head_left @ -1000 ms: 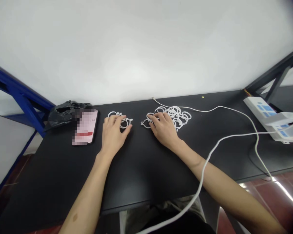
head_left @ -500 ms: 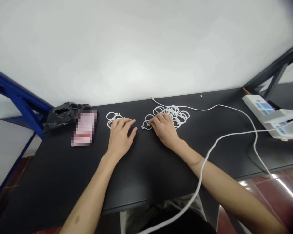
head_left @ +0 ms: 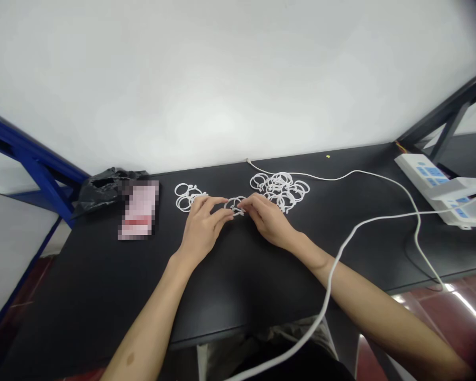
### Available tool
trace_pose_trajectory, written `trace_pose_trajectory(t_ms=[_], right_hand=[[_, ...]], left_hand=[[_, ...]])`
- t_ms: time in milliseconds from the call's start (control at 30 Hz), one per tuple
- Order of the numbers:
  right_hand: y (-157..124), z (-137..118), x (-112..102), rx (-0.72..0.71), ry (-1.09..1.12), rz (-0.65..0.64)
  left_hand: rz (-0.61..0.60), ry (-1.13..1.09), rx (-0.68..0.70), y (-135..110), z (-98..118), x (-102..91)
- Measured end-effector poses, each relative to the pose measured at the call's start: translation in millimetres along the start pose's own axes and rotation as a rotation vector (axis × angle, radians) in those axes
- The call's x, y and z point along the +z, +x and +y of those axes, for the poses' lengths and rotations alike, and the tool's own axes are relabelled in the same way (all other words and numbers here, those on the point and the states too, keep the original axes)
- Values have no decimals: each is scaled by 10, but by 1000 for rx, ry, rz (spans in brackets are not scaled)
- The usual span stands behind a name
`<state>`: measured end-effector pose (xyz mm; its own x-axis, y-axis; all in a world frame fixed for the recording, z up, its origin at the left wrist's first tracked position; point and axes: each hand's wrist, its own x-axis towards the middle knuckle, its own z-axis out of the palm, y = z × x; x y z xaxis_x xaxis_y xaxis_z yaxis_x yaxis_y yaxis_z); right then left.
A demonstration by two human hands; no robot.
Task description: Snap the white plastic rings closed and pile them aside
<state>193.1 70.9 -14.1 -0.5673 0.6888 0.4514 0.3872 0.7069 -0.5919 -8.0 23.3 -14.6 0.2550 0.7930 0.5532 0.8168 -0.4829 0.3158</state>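
Between my hands are white rings (head_left: 235, 205) with small knobbed ends, overlapping so that I cannot tell how many there are. The thumb and index finger of my left hand (head_left: 201, 225) close around their left side, fingertips touching the edge. At their right side, my right hand (head_left: 270, 219) pinches them with thumb and fingers; its fingertips partly hide the contact. A small group of similar rings (head_left: 182, 203) lies just beyond my left hand. Behind my right hand is a larger tangled pile of rings (head_left: 280, 182).
On the black table (head_left: 222, 286), a pixelated pink item (head_left: 139, 203) and a crumpled black plastic bag (head_left: 103, 188) lie at left. A white power strip (head_left: 424, 172) sits at right. A white cable (head_left: 343, 246) crosses over my right forearm. The white wall (head_left: 222, 79) borders the back.
My left hand has moved right from the small group to the rings at centre, its fingers drawing together. My right hand has shifted slightly right and down, its pinch still on the rings.
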Motion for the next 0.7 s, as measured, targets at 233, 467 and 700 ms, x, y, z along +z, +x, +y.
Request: trace_pose_trajectory(t_ms=[233,467,700], right_hand=[[-38,-69,-2,38,59,-9],[-40,-44,46,20,88,38],[-38,-55,37,-14,114,13]], left_hand=[[9,-60,-39,18,32,3],[7,-90,8,7,81,0],[-31,-94,-86,-5,83,-9]])
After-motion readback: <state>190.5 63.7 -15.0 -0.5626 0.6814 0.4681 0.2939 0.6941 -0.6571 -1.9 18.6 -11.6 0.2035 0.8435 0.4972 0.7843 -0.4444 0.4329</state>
